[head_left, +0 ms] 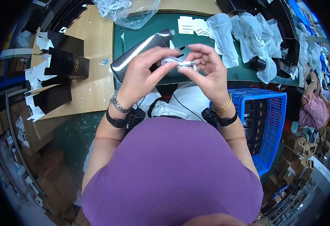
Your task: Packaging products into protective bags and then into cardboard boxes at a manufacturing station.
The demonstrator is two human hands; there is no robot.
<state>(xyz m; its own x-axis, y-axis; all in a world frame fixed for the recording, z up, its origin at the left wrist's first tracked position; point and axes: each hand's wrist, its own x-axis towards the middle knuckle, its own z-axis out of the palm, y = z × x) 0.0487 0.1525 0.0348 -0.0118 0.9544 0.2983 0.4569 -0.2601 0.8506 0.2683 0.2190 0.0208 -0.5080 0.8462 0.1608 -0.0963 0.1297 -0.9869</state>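
Note:
Between my two hands is a coiled white cable (187, 65) with a plug end showing. My left hand (145, 72) pinches the bundle between thumb and fingers from the left. The thumb of my right hand (209, 73) presses on the cable near the plug, its other fingers curled above. Behind my left hand a glossy black box (142, 51) lies slanted on the green mat (134, 22), with its right end partly hidden by my fingers.
Black boxes with raised white flaps (67, 64) stand on the wooden table (93, 83) at left. A clear bag of white cables (127, 11), white cards (186, 25) and plastic-wrapped items (253, 32) lie at the back. A blue crate (279, 113) holding black boxes is at right.

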